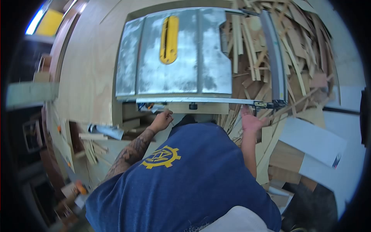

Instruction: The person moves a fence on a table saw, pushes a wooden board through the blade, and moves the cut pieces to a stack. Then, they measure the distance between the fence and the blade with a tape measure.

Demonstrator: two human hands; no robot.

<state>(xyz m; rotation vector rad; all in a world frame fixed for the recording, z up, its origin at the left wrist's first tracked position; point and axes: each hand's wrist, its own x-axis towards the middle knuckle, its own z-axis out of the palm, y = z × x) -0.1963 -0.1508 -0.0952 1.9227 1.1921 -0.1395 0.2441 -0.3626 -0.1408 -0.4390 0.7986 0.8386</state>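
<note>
A table saw with a worn metal top (181,77) stands in front of me, its yellow throat plate (169,38) set into the surface. My left hand (163,120) is below the saw's front edge, left of a black knob (193,106). Its fingers are curled together; whatever they hold, if anything, is too small to make out. Palm up, my right hand (252,120) reaches to the underside of the front rail (216,100), near the rail's right end. Its fingers are stretched out, with the tips partly hidden. The grey rip fence (275,58) lies at the right.
Thin wood offcuts (251,50) are heaped beyond the saw's right side. A plywood surface (87,65) adjoins the saw on the left. White panels (313,135) and wood boards (286,156) lie at lower right. Wood scraps (91,150) lie at lower left.
</note>
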